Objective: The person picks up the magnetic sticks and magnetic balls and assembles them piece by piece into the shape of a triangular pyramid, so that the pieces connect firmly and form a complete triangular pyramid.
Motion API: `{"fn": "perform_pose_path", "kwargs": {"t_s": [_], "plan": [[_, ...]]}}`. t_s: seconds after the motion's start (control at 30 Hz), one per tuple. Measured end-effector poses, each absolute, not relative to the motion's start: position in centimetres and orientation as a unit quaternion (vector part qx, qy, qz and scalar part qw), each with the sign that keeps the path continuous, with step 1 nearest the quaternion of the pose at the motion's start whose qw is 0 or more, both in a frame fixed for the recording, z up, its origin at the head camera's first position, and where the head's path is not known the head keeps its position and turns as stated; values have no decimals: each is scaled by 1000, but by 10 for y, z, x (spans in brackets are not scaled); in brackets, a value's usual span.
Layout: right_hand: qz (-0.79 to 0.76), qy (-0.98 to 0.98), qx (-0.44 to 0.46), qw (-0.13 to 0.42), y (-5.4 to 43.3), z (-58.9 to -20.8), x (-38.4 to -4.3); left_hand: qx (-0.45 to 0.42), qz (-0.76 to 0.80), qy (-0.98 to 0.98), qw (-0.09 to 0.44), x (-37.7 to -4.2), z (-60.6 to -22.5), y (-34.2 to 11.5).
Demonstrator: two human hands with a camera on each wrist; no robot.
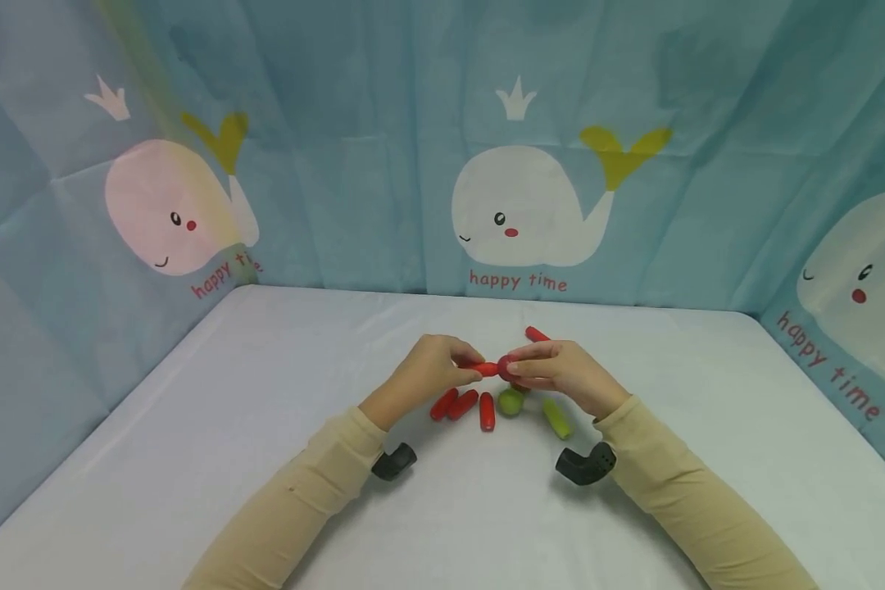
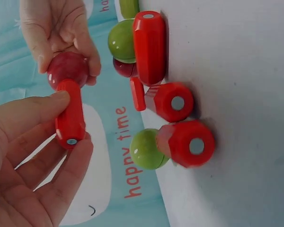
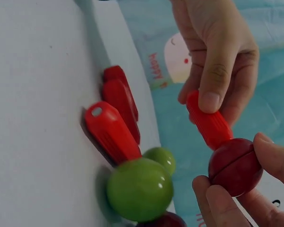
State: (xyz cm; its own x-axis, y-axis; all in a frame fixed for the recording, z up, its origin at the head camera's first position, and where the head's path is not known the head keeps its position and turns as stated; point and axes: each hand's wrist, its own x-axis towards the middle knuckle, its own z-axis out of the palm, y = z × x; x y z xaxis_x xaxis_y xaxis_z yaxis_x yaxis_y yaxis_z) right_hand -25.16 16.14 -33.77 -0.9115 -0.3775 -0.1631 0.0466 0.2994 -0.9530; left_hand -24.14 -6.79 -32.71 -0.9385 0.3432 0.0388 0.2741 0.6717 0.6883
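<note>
My left hand (image 1: 437, 360) pinches a red magnetic stick (image 2: 72, 116) between thumb and fingers. The stick is faceted and shows a round metal dot at its outer end. My right hand (image 1: 566, 373) grips a dark red ball (image 3: 234, 166), with a seam around it, by the fingertips. In both wrist views the stick's inner end meets the ball, and the two are held above the table. Below the hands lie several red sticks (image 1: 487, 411), a green ball (image 1: 510, 401) and a light green stick (image 1: 556, 419).
Another red stick (image 1: 537, 333) lies beyond my right hand. A second green ball (image 2: 150, 150) and a dark red ball (image 2: 125, 67) sit among the sticks. The white table (image 1: 442, 524) ends at a blue whale-print curtain (image 1: 369, 205). Black curved devices (image 1: 586, 465) are at both wrists.
</note>
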Motion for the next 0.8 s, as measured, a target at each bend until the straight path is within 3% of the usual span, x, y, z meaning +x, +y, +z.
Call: {"fn": "perform_pose_path", "kwargs": {"t_s": [0.47, 0.8], "plan": [[-590, 788, -74, 160, 194, -325, -263, 141, 356, 920, 79, -265, -330, -39], [-642, 751, -49, 145, 215, -315, -267, 107, 388, 902, 156, -270, -335, -24]]}}
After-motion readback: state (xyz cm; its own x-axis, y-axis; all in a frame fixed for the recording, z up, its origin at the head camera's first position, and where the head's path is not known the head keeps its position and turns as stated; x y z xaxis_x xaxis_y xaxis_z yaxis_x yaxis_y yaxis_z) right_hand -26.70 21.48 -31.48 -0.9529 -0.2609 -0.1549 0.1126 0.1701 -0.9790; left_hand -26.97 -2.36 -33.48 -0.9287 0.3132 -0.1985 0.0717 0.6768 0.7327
